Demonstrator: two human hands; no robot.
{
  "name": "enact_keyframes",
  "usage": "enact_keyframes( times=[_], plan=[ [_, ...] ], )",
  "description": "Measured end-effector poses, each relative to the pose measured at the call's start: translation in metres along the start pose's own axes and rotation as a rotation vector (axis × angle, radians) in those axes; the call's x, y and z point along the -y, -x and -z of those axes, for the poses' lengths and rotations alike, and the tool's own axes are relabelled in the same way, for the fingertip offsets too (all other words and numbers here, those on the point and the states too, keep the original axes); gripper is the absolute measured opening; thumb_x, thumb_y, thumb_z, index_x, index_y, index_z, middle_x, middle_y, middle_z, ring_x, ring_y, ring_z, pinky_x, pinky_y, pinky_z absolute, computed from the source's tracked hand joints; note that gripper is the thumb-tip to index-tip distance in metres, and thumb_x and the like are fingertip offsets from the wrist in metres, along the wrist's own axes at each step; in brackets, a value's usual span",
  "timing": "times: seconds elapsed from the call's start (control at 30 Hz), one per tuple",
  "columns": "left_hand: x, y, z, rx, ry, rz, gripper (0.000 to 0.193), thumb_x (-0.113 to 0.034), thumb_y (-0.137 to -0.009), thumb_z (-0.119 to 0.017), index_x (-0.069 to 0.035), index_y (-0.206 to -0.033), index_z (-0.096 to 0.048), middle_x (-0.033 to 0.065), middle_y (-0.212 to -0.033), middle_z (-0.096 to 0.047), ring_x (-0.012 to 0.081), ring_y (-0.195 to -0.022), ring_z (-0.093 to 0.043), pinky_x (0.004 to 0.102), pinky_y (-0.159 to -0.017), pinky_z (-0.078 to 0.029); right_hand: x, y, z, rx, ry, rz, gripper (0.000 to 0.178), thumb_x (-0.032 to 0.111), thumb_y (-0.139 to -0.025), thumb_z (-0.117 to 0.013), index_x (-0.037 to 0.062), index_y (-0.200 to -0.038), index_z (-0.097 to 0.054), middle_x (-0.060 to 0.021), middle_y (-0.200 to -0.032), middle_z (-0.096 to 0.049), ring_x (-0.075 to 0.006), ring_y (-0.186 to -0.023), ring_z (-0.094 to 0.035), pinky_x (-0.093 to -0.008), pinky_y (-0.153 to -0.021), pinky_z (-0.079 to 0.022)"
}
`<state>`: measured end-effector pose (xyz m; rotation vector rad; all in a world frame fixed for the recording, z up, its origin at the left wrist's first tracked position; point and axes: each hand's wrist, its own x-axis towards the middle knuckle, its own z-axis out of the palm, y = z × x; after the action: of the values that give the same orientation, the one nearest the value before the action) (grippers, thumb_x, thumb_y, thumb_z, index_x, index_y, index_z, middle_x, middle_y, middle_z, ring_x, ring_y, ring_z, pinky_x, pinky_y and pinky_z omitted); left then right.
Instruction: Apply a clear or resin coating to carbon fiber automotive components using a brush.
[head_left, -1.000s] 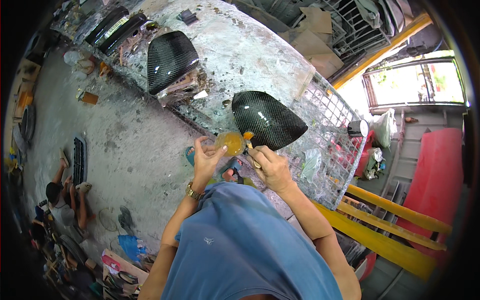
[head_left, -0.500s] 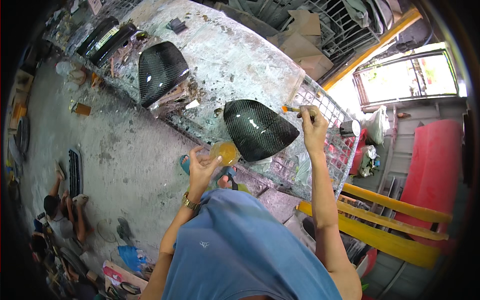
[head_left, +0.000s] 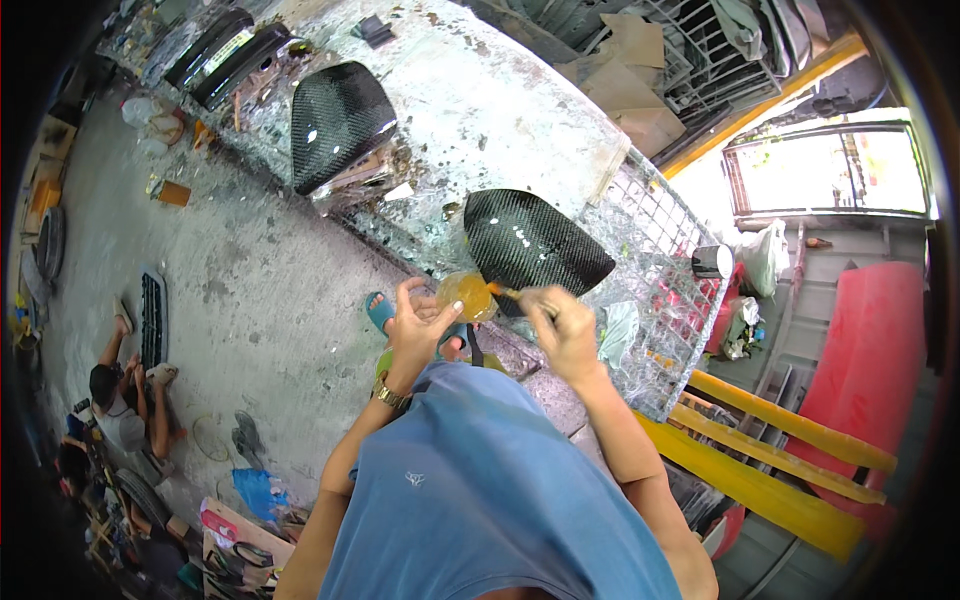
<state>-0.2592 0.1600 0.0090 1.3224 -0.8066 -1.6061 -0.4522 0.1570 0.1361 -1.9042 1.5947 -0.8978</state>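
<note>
In my left hand [head_left: 416,328] is a small clear cup of amber liquid [head_left: 465,298], with the thumb and fingers closed on its side. My right hand [head_left: 562,328] pinches a small brush [head_left: 511,294], its orange bristles right at the cup's rim; whether they dip into the liquid I cannot tell. Just beyond both hands, a glossy black carbon-fibre weave panel [head_left: 538,240], curved and pointed at its right end, lies on the stained worktable [head_left: 470,95]. A second panel of the same weave [head_left: 343,125] rests farther left on the table.
A white-and-black can [head_left: 711,262] stands on the wire grid [head_left: 662,235] at the table's right end. Yellow beams [head_left: 750,475] and a red panel [head_left: 860,360] are at the right. On the floor at left, another person [head_left: 122,405] is beside a long dark grille [head_left: 153,318].
My right hand has brought the brush down and left, from beyond the panel's pointed end to the cup. The left hand still holds the cup. The view has shifted slightly.
</note>
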Motion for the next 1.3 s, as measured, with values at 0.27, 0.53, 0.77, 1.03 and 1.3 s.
enact_keyframes(
  times=[0.27, 0.53, 0.77, 1.03, 1.3],
  plan=[
    [-0.011, 0.003, 0.003, -0.007, -0.06, -0.024, 0.061, -0.008, -0.08, -0.074, 0.002, -0.125, -0.034, 0.0174, -0.094, -0.064, 0.0186, -0.083, -0.067, 0.0256, -0.068, -0.055, -0.078, -0.057, 0.07, -0.358, -0.075, -0.392, 0.015, 0.012, -0.092, -0.057, -0.0007, -0.087, -0.064, -0.0041, -0.071, -0.063, -0.0079, -0.059, -0.051, -0.0237, -0.053, -0.039],
    [-0.014, -0.003, 0.001, 0.024, 0.039, 0.013, 0.063, -0.004, -0.082, -0.071, 0.002, -0.127, -0.027, 0.0168, -0.095, -0.057, 0.019, -0.076, -0.066, 0.0244, -0.063, -0.054, -0.002, -0.006, -0.002, 0.029, 0.355, 0.184, 0.015, 0.007, -0.08, -0.067, 0.0054, -0.093, -0.06, -0.0071, -0.086, -0.059, -0.0219, -0.067, -0.063, -0.0327, -0.054, -0.052],
    [-0.017, -0.005, 0.007, 0.029, -0.023, -0.032, 0.063, -0.006, -0.081, -0.073, 0.004, -0.125, -0.03, 0.0155, -0.093, -0.059, 0.0183, -0.079, -0.066, 0.0248, -0.066, -0.055, 0.011, 0.016, -0.026, 0.194, 0.155, 0.093, 0.011, 0.005, -0.081, -0.066, 0.0027, -0.092, -0.062, -0.0089, -0.087, -0.065, -0.0227, -0.068, -0.065, -0.0311, -0.058, -0.053],
    [-0.01, -0.005, 0.014, 0.045, -0.039, -0.029, 0.066, -0.01, -0.08, -0.075, 0.005, -0.127, -0.03, 0.0154, -0.092, -0.059, 0.0166, -0.08, -0.066, 0.0236, -0.064, -0.054, -0.009, -0.062, 0.007, -0.122, 0.021, -0.183, 0.007, 0.002, -0.085, -0.062, -0.0019, -0.091, -0.064, -0.0106, -0.082, -0.065, -0.0168, -0.069, -0.062, -0.0268, -0.06, -0.048],
    [-0.014, -0.005, 0.015, 0.074, -0.012, -0.017, 0.067, -0.009, -0.08, -0.074, 0.006, -0.127, -0.029, 0.0154, -0.092, -0.059, 0.0152, -0.078, -0.065, 0.0228, -0.064, -0.054, 0.004, -0.048, -0.006, 0.367, 0.368, 0.281, 0.016, 0.014, -0.084, -0.062, 0.0083, -0.098, -0.057, -0.0051, -0.093, -0.055, -0.0222, -0.074, -0.062, -0.0328, -0.06, -0.051]
  ],
)
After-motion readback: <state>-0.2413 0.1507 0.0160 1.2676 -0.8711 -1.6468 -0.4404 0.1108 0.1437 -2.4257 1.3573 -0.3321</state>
